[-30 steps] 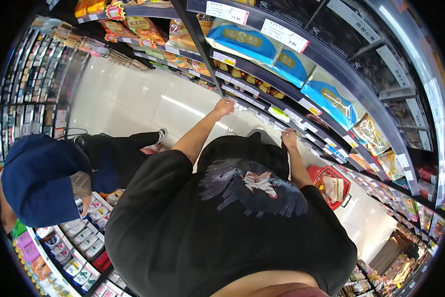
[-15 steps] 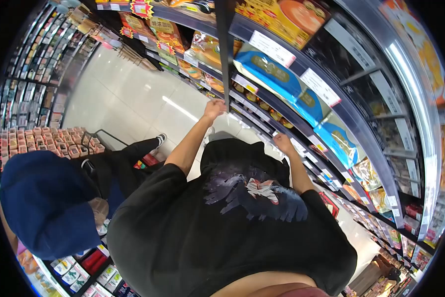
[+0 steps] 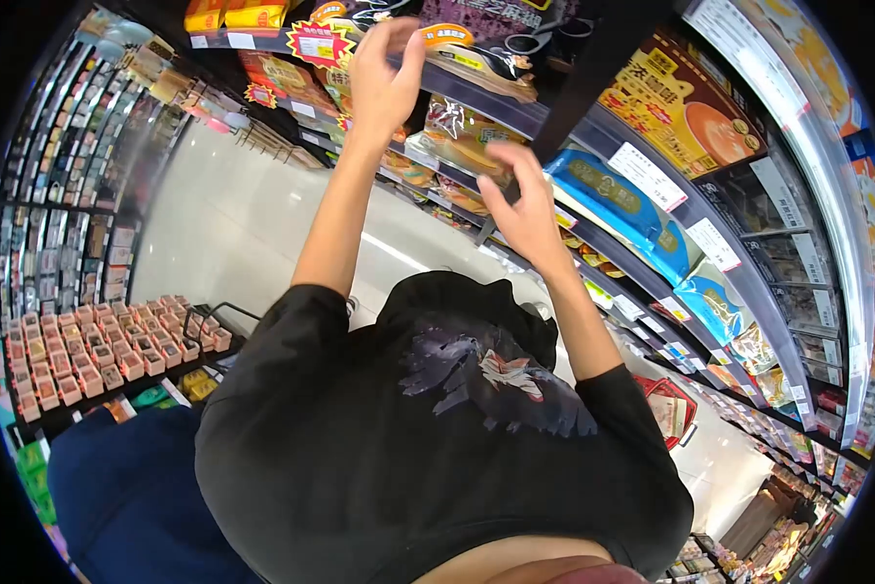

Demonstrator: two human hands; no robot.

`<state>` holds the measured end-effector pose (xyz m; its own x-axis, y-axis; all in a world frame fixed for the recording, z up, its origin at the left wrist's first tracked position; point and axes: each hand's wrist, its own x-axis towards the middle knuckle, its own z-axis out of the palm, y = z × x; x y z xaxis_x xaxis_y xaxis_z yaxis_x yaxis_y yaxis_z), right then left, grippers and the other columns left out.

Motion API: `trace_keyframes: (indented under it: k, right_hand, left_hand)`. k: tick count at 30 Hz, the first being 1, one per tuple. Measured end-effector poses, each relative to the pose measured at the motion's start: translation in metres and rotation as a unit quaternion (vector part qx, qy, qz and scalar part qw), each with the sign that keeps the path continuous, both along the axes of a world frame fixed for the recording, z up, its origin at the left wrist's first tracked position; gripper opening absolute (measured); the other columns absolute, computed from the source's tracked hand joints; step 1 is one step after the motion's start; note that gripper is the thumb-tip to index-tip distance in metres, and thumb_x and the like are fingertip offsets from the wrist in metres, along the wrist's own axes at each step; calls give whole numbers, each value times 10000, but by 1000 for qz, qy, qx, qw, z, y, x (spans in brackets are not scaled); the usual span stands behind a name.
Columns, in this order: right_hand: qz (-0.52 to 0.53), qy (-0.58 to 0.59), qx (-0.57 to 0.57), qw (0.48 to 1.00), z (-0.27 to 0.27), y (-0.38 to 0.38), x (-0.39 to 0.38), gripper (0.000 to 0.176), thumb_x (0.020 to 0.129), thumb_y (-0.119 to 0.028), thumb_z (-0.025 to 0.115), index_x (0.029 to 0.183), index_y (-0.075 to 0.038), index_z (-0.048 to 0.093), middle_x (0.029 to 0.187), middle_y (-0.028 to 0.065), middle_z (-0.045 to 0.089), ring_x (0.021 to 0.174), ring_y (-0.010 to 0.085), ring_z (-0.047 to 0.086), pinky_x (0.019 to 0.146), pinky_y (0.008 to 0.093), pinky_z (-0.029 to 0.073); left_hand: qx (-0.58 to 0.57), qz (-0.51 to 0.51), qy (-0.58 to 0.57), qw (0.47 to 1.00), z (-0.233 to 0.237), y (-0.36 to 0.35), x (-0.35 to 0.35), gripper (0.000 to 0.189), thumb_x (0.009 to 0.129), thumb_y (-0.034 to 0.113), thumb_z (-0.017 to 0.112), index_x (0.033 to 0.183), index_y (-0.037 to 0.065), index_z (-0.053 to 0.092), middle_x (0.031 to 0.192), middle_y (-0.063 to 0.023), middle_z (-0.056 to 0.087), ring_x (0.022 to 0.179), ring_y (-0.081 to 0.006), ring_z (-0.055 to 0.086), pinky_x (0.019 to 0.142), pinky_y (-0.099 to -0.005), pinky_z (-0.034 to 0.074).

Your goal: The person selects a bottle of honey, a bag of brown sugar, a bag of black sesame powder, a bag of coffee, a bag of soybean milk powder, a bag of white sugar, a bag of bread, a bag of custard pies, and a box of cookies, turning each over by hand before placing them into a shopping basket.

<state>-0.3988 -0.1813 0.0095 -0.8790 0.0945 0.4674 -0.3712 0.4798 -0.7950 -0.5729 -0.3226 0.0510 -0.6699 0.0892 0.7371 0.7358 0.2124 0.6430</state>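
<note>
My left hand [image 3: 384, 83] is raised at the upper shelf, thumb apart from the curved fingers and nothing between them. Its fingertips overlap the edge of a dark purple bag [image 3: 501, 29] with an orange label. Lower and to the right, my right hand [image 3: 527, 204] reaches up with thumb and fingers apart, also holding nothing. Behind its fingertips lies a clear-fronted food bag [image 3: 462, 131] on the shelf below. Blue packets [image 3: 608, 200] are stacked just right of my right hand.
A dark upright post [image 3: 593, 73] divides the shelving. Boxes with a cup picture [image 3: 691, 107] stand beyond it. A person in dark blue [image 3: 141, 496] is close at my left, near a display of small pink boxes [image 3: 97, 355]. A red basket [image 3: 669, 409] is at my right.
Both hands have risen from waist height toward the shelves, and their fingers have opened out. The view has shifted, and the person in blue now sits lower in it.
</note>
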Motion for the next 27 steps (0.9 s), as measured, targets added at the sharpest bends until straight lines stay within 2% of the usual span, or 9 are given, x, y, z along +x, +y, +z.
trace_keyframes:
  k: [2,4,5,12,14,16,17,22,27]
  right_hand:
    - [-65,98,37,992,21,-15,-26,418,785,-111,584,1155,20,442,1179,220,452,1090,356,465,932,382,373]
    - [-149,130,62,978,36,-26,-54,511,785,-105,570,1221,53,353,1225,264,380,1117,401,418,962,421,335]
    - [-188,137,75,970,40,-28,-68,544,784,-102,566,1234,73,315,1229,285,356,1118,421,403,971,437,316]
    - [-317,34,-17,948,50,-9,-118,690,771,-248,586,1255,122,262,1208,349,354,1109,465,393,965,455,302]
    - [-305,8,-58,950,54,-5,-121,658,768,-247,594,1228,128,310,1151,336,424,1090,440,426,960,437,311]
    - [-311,9,-79,947,56,-7,-123,620,769,-245,596,1209,118,352,1123,313,466,1077,429,447,952,428,322]
    - [-313,30,-68,947,57,-8,-123,613,772,-243,594,1215,108,356,1131,303,469,1070,422,452,949,425,323]
    - [-312,106,28,944,102,-30,-90,590,776,-190,616,1227,87,355,1108,245,515,1038,314,515,913,368,369]
    - [-274,183,69,942,87,-40,-75,648,761,-116,617,1297,35,286,1223,228,370,1124,330,378,931,374,334]
  left_hand:
    - [-85,62,67,992,19,7,-20,289,839,161,573,1073,-7,557,1000,-101,604,916,-155,572,806,-269,438]
    - [-107,56,-55,991,45,18,-11,361,820,270,548,1031,-21,510,1028,-288,534,970,-397,517,806,-421,417]
    - [-121,64,-35,990,45,22,-14,348,811,251,543,994,-45,521,937,-300,553,887,-423,532,760,-446,428]
    - [-207,14,-41,977,27,26,-49,325,772,194,533,922,-94,545,811,-329,553,808,-459,544,719,-470,444]
    - [-136,-21,-32,990,40,25,-39,342,775,176,542,989,-92,531,833,-284,589,798,-403,583,721,-424,462]
    - [-64,-71,-302,949,46,22,-39,340,789,155,546,1035,-80,525,872,-204,614,838,-279,598,753,-348,460]
    - [-16,-122,-217,968,34,22,-47,360,809,111,566,1113,-67,494,992,-140,582,935,-177,545,822,-291,427]
    - [111,-247,-226,936,32,10,-36,533,814,140,613,1252,-65,387,1117,-140,537,1023,-165,513,888,-271,394]
    - [148,-317,-175,920,59,-8,-24,512,815,80,594,1253,-52,366,1140,-125,519,1051,-173,497,909,-290,391]
